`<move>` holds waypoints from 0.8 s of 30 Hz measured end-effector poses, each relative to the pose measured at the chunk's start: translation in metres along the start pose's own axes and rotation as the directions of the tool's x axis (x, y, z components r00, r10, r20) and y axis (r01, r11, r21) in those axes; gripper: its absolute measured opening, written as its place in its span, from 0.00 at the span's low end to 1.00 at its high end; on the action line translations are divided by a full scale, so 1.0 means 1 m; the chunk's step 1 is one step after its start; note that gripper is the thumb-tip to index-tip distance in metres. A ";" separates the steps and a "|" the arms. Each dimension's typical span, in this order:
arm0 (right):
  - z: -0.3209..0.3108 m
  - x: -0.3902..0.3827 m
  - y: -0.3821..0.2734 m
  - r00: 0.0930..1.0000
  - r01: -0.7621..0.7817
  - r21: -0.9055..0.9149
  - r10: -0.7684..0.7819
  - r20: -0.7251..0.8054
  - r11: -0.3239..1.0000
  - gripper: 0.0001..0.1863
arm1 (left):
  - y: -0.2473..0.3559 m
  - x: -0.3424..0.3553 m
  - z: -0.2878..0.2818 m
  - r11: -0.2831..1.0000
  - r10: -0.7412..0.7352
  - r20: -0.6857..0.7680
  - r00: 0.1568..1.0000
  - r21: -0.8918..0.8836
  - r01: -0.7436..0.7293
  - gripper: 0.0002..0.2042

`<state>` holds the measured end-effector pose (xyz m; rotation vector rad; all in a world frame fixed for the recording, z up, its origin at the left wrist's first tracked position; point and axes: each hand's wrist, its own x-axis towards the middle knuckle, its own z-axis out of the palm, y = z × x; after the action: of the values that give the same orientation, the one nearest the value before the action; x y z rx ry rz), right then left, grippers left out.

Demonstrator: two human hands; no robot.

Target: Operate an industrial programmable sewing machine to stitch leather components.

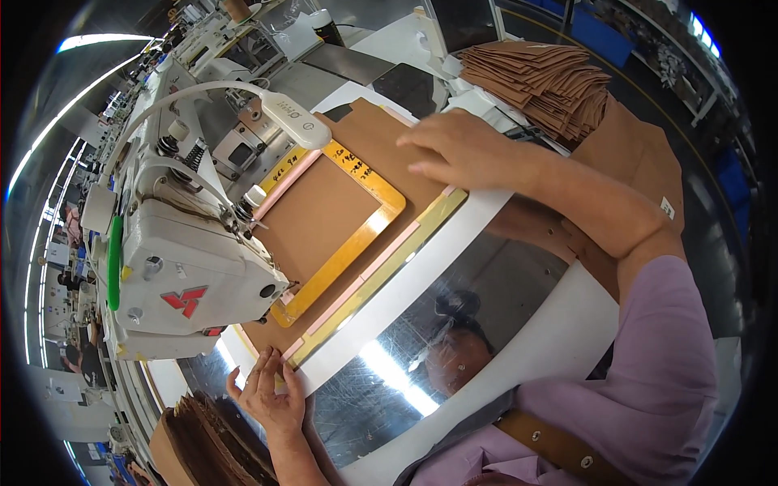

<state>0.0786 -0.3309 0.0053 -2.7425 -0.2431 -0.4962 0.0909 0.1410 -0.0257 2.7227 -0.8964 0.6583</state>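
Note:
A yellow frame template with handwritten markings lies on a brown sheet at a white sewing machine, under its head. The sheet rests on a pale board with yellow edging and pink strips along it. My left hand touches the board's lower-left corner with fingertips, its fingers loosely spread, beside the machine head. My right hand is over the sheet's upper-right part, fingers apart and slightly bent, touching or just above it; their tips are right of the frame.
A stack of brown pieces sits at back right, more brown pieces at lower left. A shiny metal plate lies nearest me. Blue bins stand beyond the aisle. Other machines line the left, where a distant person is visible.

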 end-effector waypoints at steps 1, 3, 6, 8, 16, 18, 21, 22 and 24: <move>-0.001 -0.019 -0.006 1.000 -0.006 0.001 0.006 0.002 1.000 0.22 | 0.000 0.001 0.000 1.000 0.003 0.005 1.000 -0.003 -0.003 0.08; -0.004 -0.050 -0.012 0.996 0.067 -0.069 -0.062 0.068 0.995 0.22 | 0.002 0.002 -0.001 1.000 -0.004 0.001 1.000 0.013 0.004 0.07; 0.011 -0.077 0.000 0.981 0.180 -0.126 -0.188 -0.055 0.976 0.22 | -0.002 0.000 0.002 0.999 0.017 -0.002 1.000 0.029 -0.017 0.06; 0.012 -0.085 0.003 0.986 0.149 -0.129 -0.156 -0.050 0.980 0.23 | -0.002 -0.001 0.004 0.999 0.018 -0.007 1.000 0.029 -0.017 0.05; 0.001 -0.079 -0.005 0.994 0.099 -0.056 -0.102 -0.045 0.993 0.27 | -0.001 -0.003 -0.003 0.991 0.022 -0.082 0.996 0.137 -0.010 0.07; 0.000 -0.077 -0.007 0.994 0.103 -0.142 -0.107 -0.021 0.985 0.29 | 0.004 0.003 -0.009 0.996 0.043 -0.101 0.994 0.081 -0.035 0.13; -0.003 -0.077 -0.009 0.996 0.066 -0.146 -0.056 0.074 0.987 0.28 | 0.004 0.007 -0.002 0.999 -0.010 -0.003 1.000 -0.052 0.010 0.14; -0.001 -0.077 -0.010 0.995 0.061 -0.148 -0.049 0.086 0.987 0.28 | 0.002 0.005 -0.002 0.999 -0.018 -0.018 1.000 -0.047 0.017 0.14; 0.000 -0.081 -0.008 0.994 0.083 -0.160 -0.072 0.077 0.984 0.28 | 0.003 0.005 0.003 0.998 -0.043 -0.039 0.998 -0.042 0.042 0.13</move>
<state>0.0018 -0.3325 -0.0223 -2.9232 -0.3424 -0.4580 0.0941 0.1350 -0.0256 2.6749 -0.8312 0.6753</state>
